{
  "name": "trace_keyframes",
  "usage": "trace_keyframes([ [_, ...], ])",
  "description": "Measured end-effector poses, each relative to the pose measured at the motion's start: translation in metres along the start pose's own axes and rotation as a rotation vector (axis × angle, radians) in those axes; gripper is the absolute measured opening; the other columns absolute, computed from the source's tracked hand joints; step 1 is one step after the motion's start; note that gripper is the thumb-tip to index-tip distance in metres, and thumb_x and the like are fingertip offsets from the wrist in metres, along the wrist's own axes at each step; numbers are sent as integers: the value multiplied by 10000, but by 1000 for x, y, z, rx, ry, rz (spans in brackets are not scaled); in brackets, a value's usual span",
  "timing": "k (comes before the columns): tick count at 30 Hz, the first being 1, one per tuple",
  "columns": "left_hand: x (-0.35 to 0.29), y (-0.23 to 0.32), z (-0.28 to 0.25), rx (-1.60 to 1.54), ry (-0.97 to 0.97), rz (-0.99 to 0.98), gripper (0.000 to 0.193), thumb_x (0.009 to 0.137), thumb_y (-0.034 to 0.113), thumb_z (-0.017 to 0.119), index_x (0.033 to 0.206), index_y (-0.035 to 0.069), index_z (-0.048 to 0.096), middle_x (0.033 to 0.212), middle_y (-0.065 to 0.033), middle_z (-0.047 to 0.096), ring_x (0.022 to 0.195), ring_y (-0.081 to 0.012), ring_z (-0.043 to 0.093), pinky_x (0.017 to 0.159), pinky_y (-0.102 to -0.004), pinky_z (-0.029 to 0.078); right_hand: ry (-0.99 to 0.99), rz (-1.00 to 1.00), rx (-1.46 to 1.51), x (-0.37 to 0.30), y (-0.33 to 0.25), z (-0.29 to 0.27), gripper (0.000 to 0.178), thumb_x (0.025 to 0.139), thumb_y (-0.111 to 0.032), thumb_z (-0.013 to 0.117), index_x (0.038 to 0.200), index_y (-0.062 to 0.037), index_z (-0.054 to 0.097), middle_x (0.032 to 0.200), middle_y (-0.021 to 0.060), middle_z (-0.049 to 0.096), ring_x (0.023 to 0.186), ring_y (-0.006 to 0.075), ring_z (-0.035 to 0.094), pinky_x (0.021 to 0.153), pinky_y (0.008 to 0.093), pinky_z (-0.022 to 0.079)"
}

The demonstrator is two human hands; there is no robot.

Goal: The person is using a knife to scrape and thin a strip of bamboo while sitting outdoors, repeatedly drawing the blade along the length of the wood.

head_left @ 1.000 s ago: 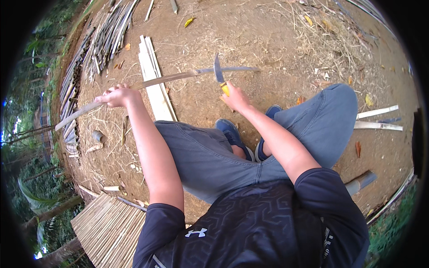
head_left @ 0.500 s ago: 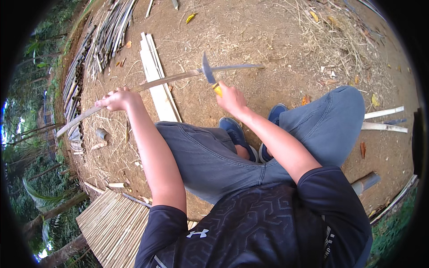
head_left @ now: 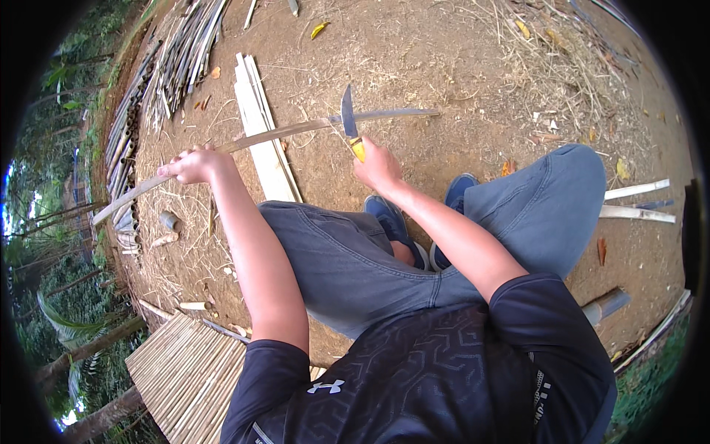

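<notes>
A long, narrow bamboo strip runs from the left toward the far middle, held out in front of me. Round its left part my left hand is closed, with the strip's near end sticking out past the fist. My right hand grips the yellow handle of a knife, whose broad grey blade points away from me and crosses the strip. The blade appears to touch the strip's edge, and a thin shaving seems to curl beside it. Beyond the blade the strip looks greyer.
Pale split slats lie on the dirt under the strip. Bamboo poles are piled at the far left. A slatted bamboo panel sits at the near left. Dry shavings cover the far right, and more slats lie right of my knee.
The knife and my right hand have moved slightly, and the blade has turned to stand more upright across the strip. My left hand and the strip have hardly moved.
</notes>
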State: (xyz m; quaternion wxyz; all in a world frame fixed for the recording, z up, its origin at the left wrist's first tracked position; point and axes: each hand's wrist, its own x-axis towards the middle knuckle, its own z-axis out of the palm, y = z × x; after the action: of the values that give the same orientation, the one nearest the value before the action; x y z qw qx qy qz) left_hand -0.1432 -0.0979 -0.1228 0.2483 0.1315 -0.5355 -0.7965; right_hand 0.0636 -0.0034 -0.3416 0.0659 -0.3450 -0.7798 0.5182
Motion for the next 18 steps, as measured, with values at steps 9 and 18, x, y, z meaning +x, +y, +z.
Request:
trace_keyframes([
  [9,-4,6,-5,26,-34,4,462,1050,542,203,824,156,322,628,61,345,500,-92,307,454,-267,259,-32,109,142,-2,1,-1,218,849,-136,625,1044,-56,568,865,151,683,716,337,678,631,454,515],
  [18,-4,7,-5,10,-8,-10,467,1049,545,194,872,144,352,623,61,350,495,-88,314,457,-252,280,109,193,191,-4,-1,-4,219,844,-121,604,1052,-59,578,832,132,677,701,303,671,642,445,513],
])
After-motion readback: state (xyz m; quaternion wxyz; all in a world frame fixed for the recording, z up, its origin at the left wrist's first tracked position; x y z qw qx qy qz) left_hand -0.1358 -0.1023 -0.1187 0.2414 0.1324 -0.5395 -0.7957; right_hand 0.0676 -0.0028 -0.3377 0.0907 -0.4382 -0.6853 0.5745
